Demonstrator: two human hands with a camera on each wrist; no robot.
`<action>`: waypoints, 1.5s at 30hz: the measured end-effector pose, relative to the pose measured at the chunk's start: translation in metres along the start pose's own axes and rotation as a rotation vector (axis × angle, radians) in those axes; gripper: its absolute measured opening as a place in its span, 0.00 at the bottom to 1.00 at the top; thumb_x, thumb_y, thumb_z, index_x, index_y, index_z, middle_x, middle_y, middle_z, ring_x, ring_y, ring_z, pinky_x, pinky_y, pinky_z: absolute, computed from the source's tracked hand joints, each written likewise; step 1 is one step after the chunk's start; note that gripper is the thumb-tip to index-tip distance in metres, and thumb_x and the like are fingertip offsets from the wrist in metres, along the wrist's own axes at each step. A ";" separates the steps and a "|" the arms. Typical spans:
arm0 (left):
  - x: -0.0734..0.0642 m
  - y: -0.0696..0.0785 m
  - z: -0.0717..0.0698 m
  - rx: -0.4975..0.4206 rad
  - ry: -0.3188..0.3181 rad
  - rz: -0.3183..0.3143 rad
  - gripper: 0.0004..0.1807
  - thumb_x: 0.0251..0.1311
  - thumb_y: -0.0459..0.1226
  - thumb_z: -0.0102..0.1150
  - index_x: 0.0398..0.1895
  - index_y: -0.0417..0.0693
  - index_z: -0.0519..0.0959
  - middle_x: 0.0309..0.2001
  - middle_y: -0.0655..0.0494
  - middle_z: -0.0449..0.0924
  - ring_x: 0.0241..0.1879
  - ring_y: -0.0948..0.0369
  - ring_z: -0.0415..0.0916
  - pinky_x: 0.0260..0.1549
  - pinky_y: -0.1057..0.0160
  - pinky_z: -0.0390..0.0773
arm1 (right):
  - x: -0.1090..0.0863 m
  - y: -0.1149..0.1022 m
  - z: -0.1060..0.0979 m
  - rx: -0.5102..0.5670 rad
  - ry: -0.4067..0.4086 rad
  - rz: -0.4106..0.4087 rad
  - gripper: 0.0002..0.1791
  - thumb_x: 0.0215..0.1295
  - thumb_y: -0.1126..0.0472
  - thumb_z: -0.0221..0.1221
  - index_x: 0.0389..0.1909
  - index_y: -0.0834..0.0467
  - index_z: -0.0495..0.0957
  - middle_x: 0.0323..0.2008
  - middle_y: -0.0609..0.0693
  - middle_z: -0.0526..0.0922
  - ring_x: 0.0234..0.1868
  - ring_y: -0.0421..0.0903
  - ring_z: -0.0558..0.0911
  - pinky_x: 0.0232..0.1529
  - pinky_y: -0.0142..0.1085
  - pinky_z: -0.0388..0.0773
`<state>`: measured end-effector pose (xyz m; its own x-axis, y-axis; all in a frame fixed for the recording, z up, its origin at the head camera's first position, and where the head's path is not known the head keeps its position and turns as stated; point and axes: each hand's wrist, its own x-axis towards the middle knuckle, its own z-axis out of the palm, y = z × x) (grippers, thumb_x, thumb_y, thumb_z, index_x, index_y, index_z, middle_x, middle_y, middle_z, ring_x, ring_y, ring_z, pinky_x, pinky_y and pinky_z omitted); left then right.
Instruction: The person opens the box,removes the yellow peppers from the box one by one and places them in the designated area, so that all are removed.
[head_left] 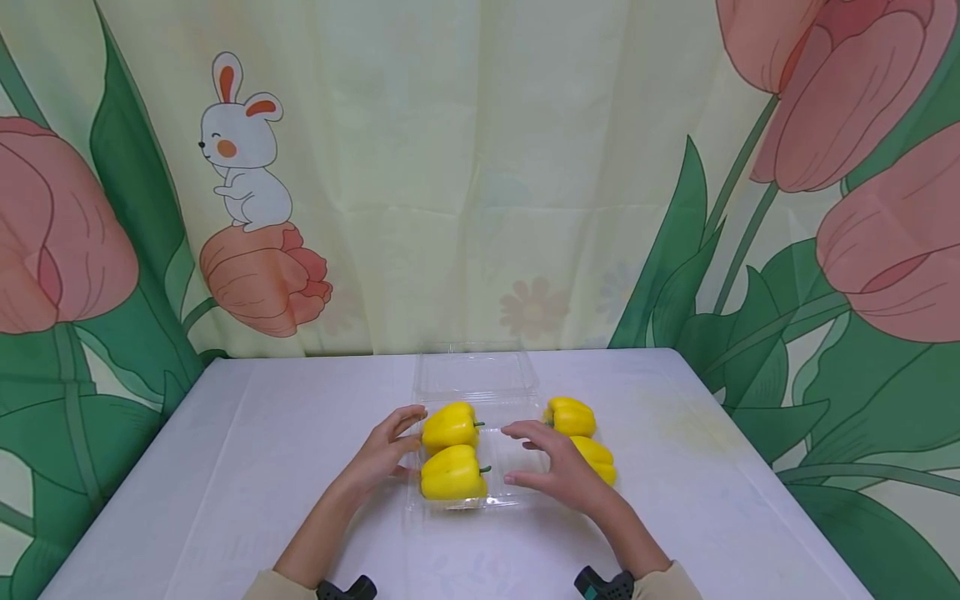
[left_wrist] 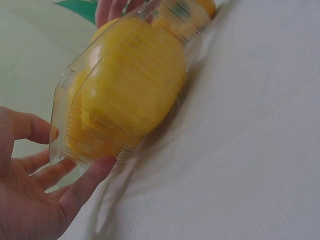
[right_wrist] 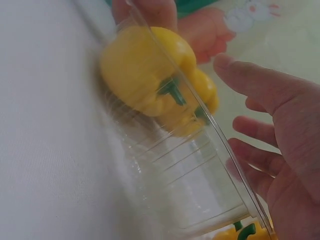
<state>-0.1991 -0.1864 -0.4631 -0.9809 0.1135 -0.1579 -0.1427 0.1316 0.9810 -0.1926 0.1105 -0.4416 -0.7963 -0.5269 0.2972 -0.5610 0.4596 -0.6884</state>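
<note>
A clear plastic clamshell box (head_left: pixel 517 454) stands on the table with its lid (head_left: pixel 476 375) tipped back behind it. Two yellow bell peppers, a rear one (head_left: pixel 450 427) and a front one (head_left: pixel 453 473), lie in its left half, stems toward the right. My left hand (head_left: pixel 386 450) is at the box's left wall, its spread fingertips against the plastic in the left wrist view. Over the box's right side is my right hand (head_left: pixel 558 467), fingers apart and holding nothing. Two more yellow bell peppers (head_left: pixel 572 416) (head_left: pixel 596 458) lie right of the box, the nearer partly hidden by that hand.
A white cloth covers the table (head_left: pixel 300 417). Behind it hangs a curtain (head_left: pixel 480 167) printed with tulips and a rabbit, close to the raised lid.
</note>
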 end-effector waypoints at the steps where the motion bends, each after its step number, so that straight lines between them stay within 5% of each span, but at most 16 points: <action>1: 0.000 0.000 0.000 0.001 -0.001 -0.001 0.28 0.64 0.33 0.49 0.69 0.54 0.64 0.72 0.50 0.61 0.66 0.44 0.65 0.38 0.52 0.85 | 0.000 0.000 0.000 0.002 -0.002 -0.001 0.31 0.54 0.57 0.70 0.60 0.49 0.73 0.59 0.48 0.78 0.58 0.48 0.77 0.56 0.45 0.79; 12: 0.000 0.001 0.000 -0.005 0.004 0.000 0.28 0.64 0.33 0.49 0.69 0.54 0.64 0.72 0.50 0.62 0.66 0.44 0.65 0.38 0.52 0.85 | 0.002 -0.002 0.003 0.039 -0.024 -0.002 0.32 0.54 0.58 0.70 0.61 0.50 0.72 0.59 0.53 0.78 0.57 0.54 0.77 0.58 0.44 0.77; 36: -0.002 0.002 0.001 0.006 -0.001 -0.001 0.28 0.65 0.34 0.49 0.69 0.54 0.64 0.72 0.50 0.62 0.66 0.45 0.66 0.38 0.52 0.85 | 0.006 -0.008 0.007 0.008 -0.045 -0.040 0.30 0.54 0.56 0.70 0.60 0.50 0.73 0.59 0.52 0.79 0.59 0.47 0.78 0.56 0.41 0.79; 45: 0.000 0.001 0.000 0.000 0.003 -0.006 0.27 0.65 0.35 0.50 0.69 0.54 0.64 0.72 0.51 0.62 0.65 0.45 0.67 0.38 0.51 0.85 | 0.007 -0.010 0.009 0.022 -0.075 -0.002 0.31 0.55 0.46 0.68 0.60 0.47 0.73 0.60 0.50 0.78 0.60 0.45 0.76 0.58 0.44 0.78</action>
<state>-0.1991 -0.1863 -0.4621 -0.9804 0.1103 -0.1632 -0.1482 0.1328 0.9800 -0.1909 0.0956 -0.4388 -0.7752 -0.5806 0.2488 -0.5573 0.4433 -0.7021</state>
